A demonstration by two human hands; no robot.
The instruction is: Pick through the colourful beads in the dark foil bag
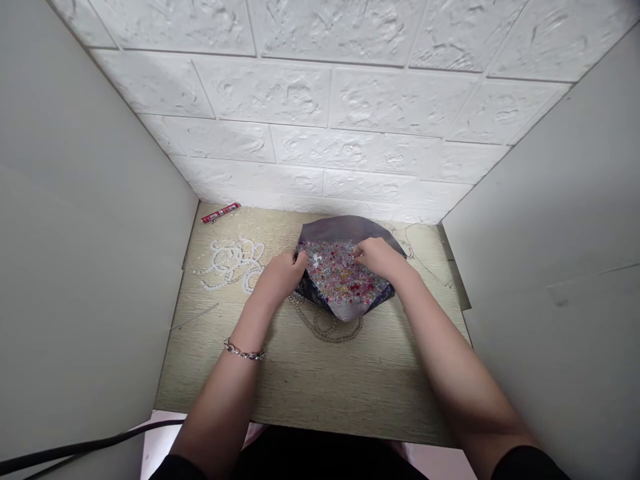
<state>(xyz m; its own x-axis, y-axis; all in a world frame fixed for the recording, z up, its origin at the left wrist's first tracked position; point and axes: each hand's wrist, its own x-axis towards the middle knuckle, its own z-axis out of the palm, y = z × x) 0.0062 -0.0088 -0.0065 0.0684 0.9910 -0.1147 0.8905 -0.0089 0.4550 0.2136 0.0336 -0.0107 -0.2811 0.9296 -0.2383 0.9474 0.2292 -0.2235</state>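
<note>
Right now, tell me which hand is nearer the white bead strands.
Left. The left hand, gripping the bag, is just right of the white strands; the right hand, over its beads, is farther right.

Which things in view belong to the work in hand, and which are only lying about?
Apparently in use:
dark bag, held by left hand
colourful beads inside, by right hand

Apparently lying about:
white bead strands
red item
greyish bead strand

An open dark pouch [346, 228] holding loose multicoloured beads [340, 273] lies on the wood-grained tabletop [350, 393].
</note>
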